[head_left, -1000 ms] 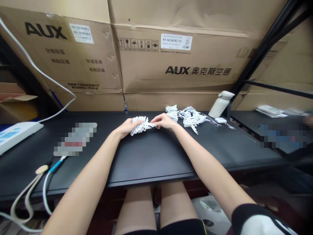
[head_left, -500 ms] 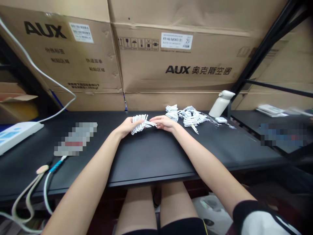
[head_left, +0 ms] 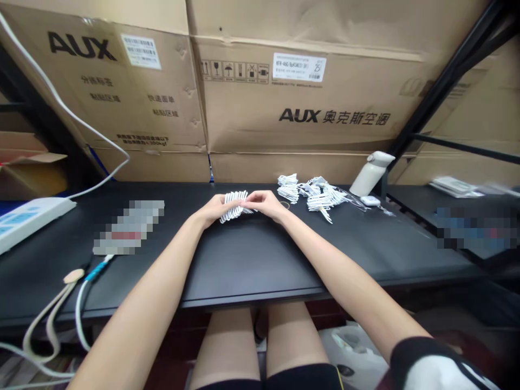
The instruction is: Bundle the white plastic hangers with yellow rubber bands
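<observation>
A bundle of white cord (head_left: pixel 233 208), gathered in many short loops, is held just above the black table between my two hands. My left hand (head_left: pixel 212 211) grips its left side, thumb laid across the front. From the right, my right hand (head_left: pixel 266 206) pinches the bundle's right end, thumb and index finger together, hiding most of the loose ends there. A thin yellowish loop, perhaps a rubber band (head_left: pixel 285 206), shows beside my right wrist. Farther right lie a small white cord bundle (head_left: pixel 288 189) and a pile of similar bundles (head_left: pixel 319 199).
A white bottle (head_left: pixel 370 176) stands at the back right by a small white case (head_left: pixel 369 201). On the left are a blurred-out flat device (head_left: pixel 129 227) on a cable, a power strip (head_left: pixel 28 219) and a beige strap (head_left: pixel 52 319). Cardboard boxes (head_left: pixel 244 130) wall the table's back.
My right hand has moved left, from the cord's loose ends onto the looped part beside my left thumb. The yellowish loop now shows by the right wrist. The view has shifted slightly.
</observation>
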`<state>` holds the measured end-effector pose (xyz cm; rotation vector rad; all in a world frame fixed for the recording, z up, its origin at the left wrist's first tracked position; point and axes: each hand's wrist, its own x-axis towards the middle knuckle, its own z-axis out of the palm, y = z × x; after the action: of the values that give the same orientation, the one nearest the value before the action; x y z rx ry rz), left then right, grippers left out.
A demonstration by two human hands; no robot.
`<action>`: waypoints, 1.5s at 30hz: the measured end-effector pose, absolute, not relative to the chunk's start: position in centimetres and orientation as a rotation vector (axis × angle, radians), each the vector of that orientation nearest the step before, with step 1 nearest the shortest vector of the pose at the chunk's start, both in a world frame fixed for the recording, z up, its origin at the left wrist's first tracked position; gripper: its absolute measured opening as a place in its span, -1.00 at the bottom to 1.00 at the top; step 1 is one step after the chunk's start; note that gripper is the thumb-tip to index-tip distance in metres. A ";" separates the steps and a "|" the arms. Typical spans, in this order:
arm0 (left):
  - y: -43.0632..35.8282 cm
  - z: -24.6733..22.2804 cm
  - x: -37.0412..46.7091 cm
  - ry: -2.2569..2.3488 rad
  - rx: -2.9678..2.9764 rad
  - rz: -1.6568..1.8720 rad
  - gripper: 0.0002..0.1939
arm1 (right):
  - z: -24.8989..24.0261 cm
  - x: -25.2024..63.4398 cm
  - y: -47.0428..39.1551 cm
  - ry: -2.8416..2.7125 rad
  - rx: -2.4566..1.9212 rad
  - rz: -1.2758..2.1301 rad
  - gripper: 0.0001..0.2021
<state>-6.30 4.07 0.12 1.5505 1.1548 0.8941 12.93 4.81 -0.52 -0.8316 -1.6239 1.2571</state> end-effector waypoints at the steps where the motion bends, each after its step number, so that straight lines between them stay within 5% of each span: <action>1: 4.1 0.1 -6.3 1.163 1.554 0.888 -0.56 | -0.6 12.8 4.8 -1.627 -0.825 1.269 -0.70; 28: 3.2 1.3 -5.1 1.175 1.720 1.129 -0.51 | -0.8 12.6 5.8 -1.544 -0.912 0.821 -0.62; 45: 3.5 0.2 -4.9 1.462 2.190 1.022 -0.61 | 0.8 12.1 3.1 -1.951 -1.115 0.673 -0.80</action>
<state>-4.92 3.47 0.18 2.1903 1.4623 1.0224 12.12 3.14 0.84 -1.1146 -1.9506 0.6727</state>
